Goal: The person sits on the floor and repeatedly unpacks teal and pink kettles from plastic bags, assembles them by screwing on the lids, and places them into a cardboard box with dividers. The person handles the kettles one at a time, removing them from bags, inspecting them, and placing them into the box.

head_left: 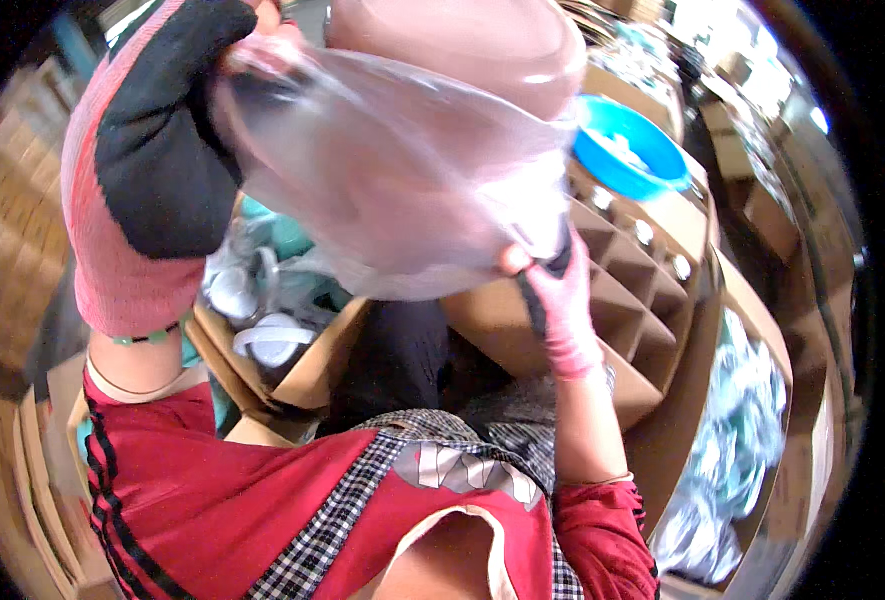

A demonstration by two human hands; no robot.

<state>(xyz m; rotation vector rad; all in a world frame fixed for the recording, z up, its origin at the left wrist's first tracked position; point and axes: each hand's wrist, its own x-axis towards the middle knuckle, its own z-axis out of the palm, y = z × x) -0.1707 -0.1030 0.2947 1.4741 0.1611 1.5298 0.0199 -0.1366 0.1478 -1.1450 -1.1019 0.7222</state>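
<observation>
A clear plastic bag (383, 170) is stretched between my two hands, partly smeared by motion. A large, smooth, rounded pink piece (463, 40) lies behind and partly under the film at the top; I cannot make out its exact kind. My left hand (178, 140), in a pink knitted glove with a black coating and bare fingertips, is raised close to view and closed on the bag's upper left edge. Lower down on the right, my right hand (561, 295), gloved the same way, pinches the bag's lower right edge with its bare thumb showing.
A divided cardboard box (633, 260) stands right of centre, with a blue basin (633, 150) beyond it. Bagged white and teal items (273, 340) fill a box at lower left. Another box (763, 350) at right holds wrapped pieces. Stacked cartons (13, 200) line the left.
</observation>
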